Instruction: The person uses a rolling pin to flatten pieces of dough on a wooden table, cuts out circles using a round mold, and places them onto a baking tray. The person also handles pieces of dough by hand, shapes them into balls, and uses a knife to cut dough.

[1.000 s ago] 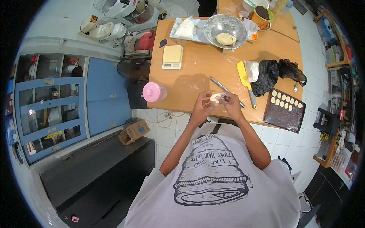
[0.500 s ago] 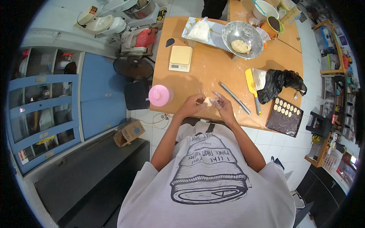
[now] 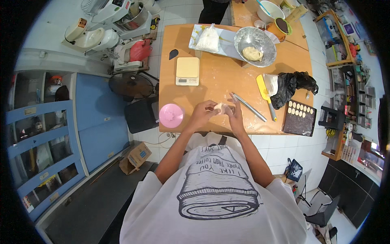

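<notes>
Over the near edge of the wooden table, a small pale piece of dough (image 3: 219,107) is pinched between the fingers of both hands. My left hand (image 3: 204,114) has its thumb and fingertips on the dough's left side. My right hand (image 3: 235,118) grips the other side, one finger raised toward a metal rod (image 3: 249,107) lying just beyond. Flour whitens the right fingertips. Right of the rod lies a yellow spatula (image 3: 265,92) with a grey handle end. A dark baking tray (image 3: 298,124) at the table's right holds rows of small pale dough ovals.
A pink lidded container (image 3: 171,115) stands left of my hands, with a kitchen scale (image 3: 187,71) beyond it. Farther back are a bag of white powder (image 3: 208,40) and a metal bowl (image 3: 264,38) with dough. A black plastic bag (image 3: 286,91) lies near the tray.
The whole view has shifted and turned slightly. Both hands stay on the dough, and its shape between my fingers looks a little different; the right fingers have moved slightly.
</notes>
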`<state>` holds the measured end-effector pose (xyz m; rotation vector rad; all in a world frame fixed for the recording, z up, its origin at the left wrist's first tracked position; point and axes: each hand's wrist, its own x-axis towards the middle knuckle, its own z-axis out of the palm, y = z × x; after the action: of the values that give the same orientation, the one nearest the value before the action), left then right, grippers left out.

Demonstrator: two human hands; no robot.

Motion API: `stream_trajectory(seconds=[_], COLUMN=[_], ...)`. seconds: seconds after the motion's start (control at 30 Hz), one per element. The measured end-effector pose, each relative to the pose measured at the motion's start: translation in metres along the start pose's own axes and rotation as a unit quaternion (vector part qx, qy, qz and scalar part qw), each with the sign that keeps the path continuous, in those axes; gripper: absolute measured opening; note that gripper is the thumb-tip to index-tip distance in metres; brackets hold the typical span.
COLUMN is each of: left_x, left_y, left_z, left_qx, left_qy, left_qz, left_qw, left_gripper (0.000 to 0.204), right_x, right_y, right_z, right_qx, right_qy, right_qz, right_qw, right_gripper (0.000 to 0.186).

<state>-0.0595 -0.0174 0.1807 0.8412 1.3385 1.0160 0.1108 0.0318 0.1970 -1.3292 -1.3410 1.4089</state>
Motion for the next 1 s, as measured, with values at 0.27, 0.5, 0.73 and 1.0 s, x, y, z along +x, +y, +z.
stream_trajectory(seconds=[0.27, 0.5, 0.73, 1.0], left_x=[0.002, 0.003, -0.004, 0.008], left_y=[0.010, -0.015, -0.008, 0.008], left_z=[-0.017, -0.006, -0.012, -0.010], left_qx=[0.044, -0.052, -0.030, 0.035], left_qy=[-0.055, -0.002, 0.021, 0.000], left_qz=[-0.012, -0.011, -0.012, 0.063], left_qw=[0.997, 0.999, 0.999, 0.997], left_gripper=[0.049, 0.038, 0.025, 0.022], right_x=[0.016, 0.019, 0.007, 0.026], right_y=[0.014, 0.025, 0.004, 0.009], right_z=[-0.014, -0.007, 0.003, -0.011], right_qx=[0.003, 0.036, 0.109, -0.064], right_qy=[-0.220, -0.147, -0.086, -0.205], right_qz=[0.083, 0.078, 0.098, 0.074], right_qw=[0.972, 0.985, 0.985, 0.974], right_gripper=[0.021, 0.016, 0.021, 0.020])
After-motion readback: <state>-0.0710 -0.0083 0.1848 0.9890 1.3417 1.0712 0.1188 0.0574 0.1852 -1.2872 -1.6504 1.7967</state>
